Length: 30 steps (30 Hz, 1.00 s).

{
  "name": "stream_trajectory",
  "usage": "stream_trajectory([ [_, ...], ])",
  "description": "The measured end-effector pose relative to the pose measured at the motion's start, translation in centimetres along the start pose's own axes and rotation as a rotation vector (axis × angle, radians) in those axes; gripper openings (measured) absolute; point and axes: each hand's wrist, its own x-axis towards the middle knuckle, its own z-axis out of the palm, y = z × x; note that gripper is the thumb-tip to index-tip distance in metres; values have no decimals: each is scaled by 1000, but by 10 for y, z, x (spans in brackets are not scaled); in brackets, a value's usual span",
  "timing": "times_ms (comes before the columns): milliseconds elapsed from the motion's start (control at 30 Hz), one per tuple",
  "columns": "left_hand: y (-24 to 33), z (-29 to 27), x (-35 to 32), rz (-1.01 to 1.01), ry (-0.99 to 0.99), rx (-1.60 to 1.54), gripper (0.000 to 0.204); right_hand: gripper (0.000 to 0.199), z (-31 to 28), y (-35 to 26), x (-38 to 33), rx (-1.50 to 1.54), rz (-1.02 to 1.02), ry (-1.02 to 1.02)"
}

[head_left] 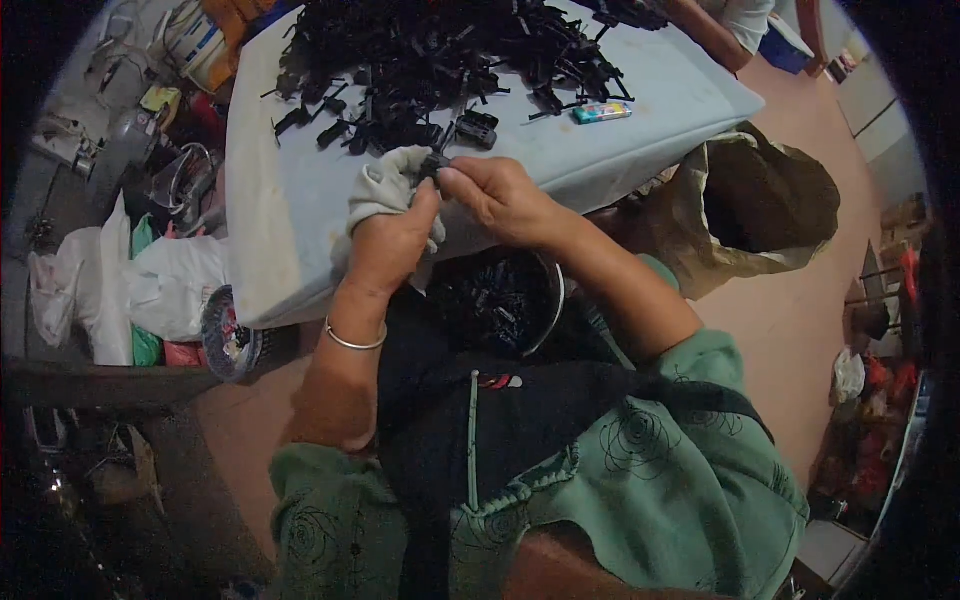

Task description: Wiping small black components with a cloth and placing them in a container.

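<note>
Over the near edge of a table with a pale cover, both hands meet at a small black plastic part. My left hand, with a whitish cloth glove over its fingers, grips the part from the left. Thumb and fingers of my right hand are pinched on its other side. My fingers and the glove cover much of the part, so its full shape is hidden. A big heap of similar black plastic parts lies just beyond, with a loose black piece nearest to my hands.
Below the table edge, at my lap, a round container holds small black pieces. An open brown sack stands to the right. A small blue-green packet lies beside the heap. Another person's arm rests at the far right. Plastic bags crowd the left.
</note>
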Motion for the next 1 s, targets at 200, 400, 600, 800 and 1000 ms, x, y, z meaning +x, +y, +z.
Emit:
stream_trajectory([
  [200, -10, 6, 0, 74, 43, 138, 24, 30, 5, -10, 3, -28, 137, -4],
  [400, 9, 9, -4, -25, 13, 63, 26, 28, 4, 4, -3, 76, 159, 31],
  [600, -14, -2, 10, -21, 86, -320, 25, 17, -3, 15, -3, -291, -22, -37],
  [800, -16, -13, 8, -100, 29, -408, 26, 12, -12, 4, -7, -156, -115, -130],
  [1000, -5, -8, -8, -3, 2, -89, 26, 17, -6, -12, -15, 107, -118, -101],
])
